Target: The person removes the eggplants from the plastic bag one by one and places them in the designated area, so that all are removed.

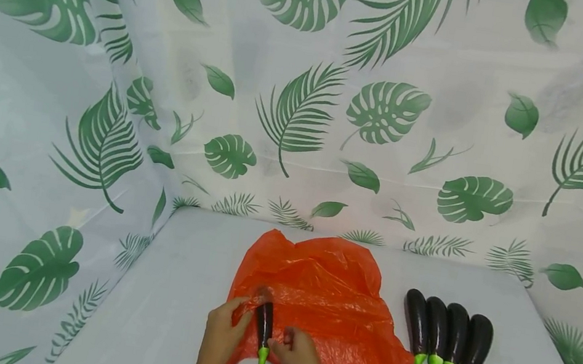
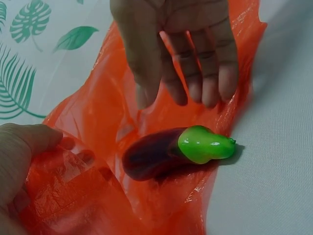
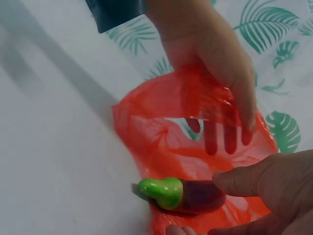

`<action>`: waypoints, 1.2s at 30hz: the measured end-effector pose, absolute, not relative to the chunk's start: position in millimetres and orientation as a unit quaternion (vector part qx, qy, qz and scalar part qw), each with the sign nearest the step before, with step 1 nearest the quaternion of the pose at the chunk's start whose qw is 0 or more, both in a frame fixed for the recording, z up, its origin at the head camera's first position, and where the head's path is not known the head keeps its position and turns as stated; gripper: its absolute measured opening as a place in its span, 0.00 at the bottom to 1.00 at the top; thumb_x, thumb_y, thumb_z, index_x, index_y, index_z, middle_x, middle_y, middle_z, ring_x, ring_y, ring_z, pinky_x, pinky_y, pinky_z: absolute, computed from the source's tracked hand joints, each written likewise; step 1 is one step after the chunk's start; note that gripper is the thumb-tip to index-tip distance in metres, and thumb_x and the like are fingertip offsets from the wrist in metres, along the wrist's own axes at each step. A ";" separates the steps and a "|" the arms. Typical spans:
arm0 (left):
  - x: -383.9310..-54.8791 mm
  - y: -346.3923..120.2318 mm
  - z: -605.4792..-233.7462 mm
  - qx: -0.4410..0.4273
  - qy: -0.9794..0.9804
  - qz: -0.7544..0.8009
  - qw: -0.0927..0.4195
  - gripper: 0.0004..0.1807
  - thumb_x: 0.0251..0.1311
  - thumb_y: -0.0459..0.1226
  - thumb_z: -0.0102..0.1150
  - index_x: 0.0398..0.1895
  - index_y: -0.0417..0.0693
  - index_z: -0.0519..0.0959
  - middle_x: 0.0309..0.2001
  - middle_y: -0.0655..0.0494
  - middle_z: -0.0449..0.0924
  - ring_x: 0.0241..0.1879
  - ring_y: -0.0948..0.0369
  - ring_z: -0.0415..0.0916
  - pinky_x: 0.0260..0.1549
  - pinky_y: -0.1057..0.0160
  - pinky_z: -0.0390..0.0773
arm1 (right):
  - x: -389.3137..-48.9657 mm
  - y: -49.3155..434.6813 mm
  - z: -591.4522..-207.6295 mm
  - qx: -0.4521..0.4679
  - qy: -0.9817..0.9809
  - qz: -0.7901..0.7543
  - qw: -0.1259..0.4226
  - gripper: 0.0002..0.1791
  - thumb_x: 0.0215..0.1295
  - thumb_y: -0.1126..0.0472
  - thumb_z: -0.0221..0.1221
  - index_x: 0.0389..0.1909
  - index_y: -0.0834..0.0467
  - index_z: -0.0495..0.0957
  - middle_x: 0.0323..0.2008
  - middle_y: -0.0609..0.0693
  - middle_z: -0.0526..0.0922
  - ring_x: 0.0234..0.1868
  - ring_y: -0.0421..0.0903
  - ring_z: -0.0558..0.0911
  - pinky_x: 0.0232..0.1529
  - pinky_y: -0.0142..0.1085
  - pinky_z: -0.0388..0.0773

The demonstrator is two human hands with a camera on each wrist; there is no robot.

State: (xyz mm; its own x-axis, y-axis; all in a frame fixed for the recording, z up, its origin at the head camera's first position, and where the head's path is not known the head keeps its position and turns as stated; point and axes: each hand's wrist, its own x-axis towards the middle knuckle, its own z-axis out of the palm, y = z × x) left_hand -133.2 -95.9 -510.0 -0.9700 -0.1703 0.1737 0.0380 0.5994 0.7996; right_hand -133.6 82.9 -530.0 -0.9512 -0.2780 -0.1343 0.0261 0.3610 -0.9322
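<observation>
A dark purple eggplant [image 1: 264, 322] with a bright green stem end lies on a spread red plastic bag [image 1: 333, 281]. In the head view, its far end shows through the translucent film. My left hand [image 1: 222, 329] pinches a fold of the bag beside that end; several of its fingers show through the film in the right wrist view. To the right of the eggplant is my right hand [image 1: 302, 354], thumb and fingers apart. Seen from the left wrist, this right hand [image 2: 195, 54] has loose fingers with a gap between them and the eggplant [image 2: 156, 152].
Several more eggplants [image 1: 445, 337] lie side by side to the right of the bag, green ends toward me. The table [image 1: 139, 310] has a pale cover. Behind and left of it hangs white leaf-print sheeting [image 1: 434, 121].
</observation>
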 end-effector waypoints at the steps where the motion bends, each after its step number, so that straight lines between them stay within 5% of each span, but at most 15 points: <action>1: -133.4 -95.9 -510.5 0.037 -0.887 -0.446 0.115 0.12 0.60 0.34 0.63 0.47 0.46 0.83 0.43 0.52 0.86 0.44 0.58 0.82 0.46 0.54 0.82 | -134.8 81.1 -530.6 -0.079 0.815 -0.559 0.129 0.32 0.61 0.57 0.65 0.51 0.82 0.70 0.33 0.56 0.77 0.30 0.42 0.77 0.28 0.33 0.76; 15: -135.7 -99.0 -510.2 0.033 -0.887 -0.446 0.119 0.11 0.60 0.34 0.62 0.46 0.46 0.84 0.42 0.53 0.86 0.42 0.60 0.81 0.44 0.55 0.82 | -147.1 60.7 -532.6 -0.062 0.865 -0.492 0.079 0.29 0.58 0.57 0.67 0.47 0.79 0.74 0.33 0.60 0.78 0.29 0.44 0.73 0.24 0.31 0.73; 22: -135.1 -99.0 -510.5 0.032 -0.888 -0.443 0.119 0.11 0.60 0.33 0.62 0.46 0.45 0.83 0.42 0.52 0.86 0.41 0.60 0.81 0.43 0.55 0.82 | -148.5 50.2 -534.0 -0.056 0.881 -0.464 0.067 0.19 0.58 0.57 0.68 0.34 0.70 0.75 0.26 0.56 0.71 0.19 0.42 0.68 0.14 0.29 0.63; 25: -135.2 -98.6 -511.3 0.033 -0.891 -0.436 0.126 0.11 0.59 0.33 0.62 0.45 0.45 0.84 0.41 0.53 0.86 0.40 0.61 0.81 0.42 0.56 0.82 | -148.5 45.0 -535.1 -0.052 0.893 -0.444 0.053 0.20 0.58 0.57 0.68 0.35 0.71 0.75 0.30 0.57 0.71 0.17 0.43 0.70 0.11 0.30 0.66; 36: -136.1 -99.3 -512.1 0.027 -0.891 -0.431 0.138 0.10 0.58 0.32 0.63 0.43 0.43 0.84 0.38 0.52 0.86 0.38 0.59 0.81 0.41 0.57 0.82 | -151.6 32.3 -532.9 -0.035 0.919 -0.391 0.039 0.22 0.56 0.57 0.69 0.37 0.73 0.75 0.32 0.59 0.72 0.25 0.46 0.72 0.20 0.33 0.69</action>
